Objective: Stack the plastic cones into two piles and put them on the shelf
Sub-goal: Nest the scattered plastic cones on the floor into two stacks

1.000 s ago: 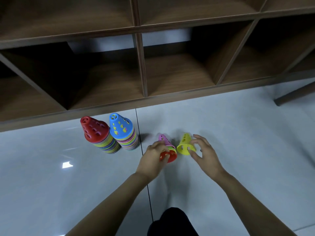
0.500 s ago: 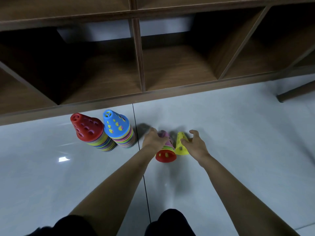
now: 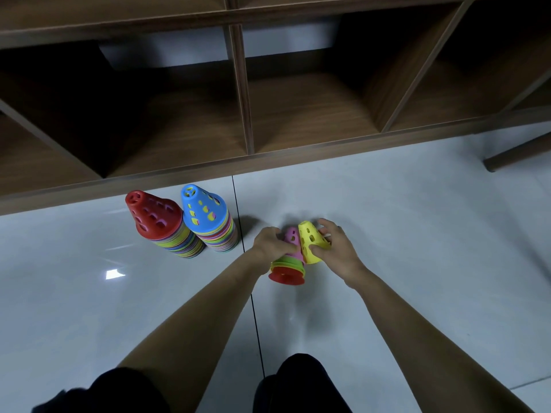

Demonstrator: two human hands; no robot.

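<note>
Well, my left hand (image 3: 269,244) has its fingers curled round a small stack of cones (image 3: 287,263) (pink on top, green rims beneath, red at the base), and the stack is tilted with its open base towards me. Whether that base touches the pale floor (image 3: 417,234) I cannot tell. My right hand (image 3: 334,251) pinches a single yellow cone (image 3: 310,244) between thumb and fingers, its side against the pink cone, its tip pointing away from me. Well apart to the left, two tall piles stand upright on the floor side by side: a red-topped pile (image 3: 155,217) and a blue-topped pile (image 3: 202,213), both near the front edge of the wooden shelf (image 3: 298,120). A wooden leg (image 3: 518,152) rests on the floor at the far right.
</note>
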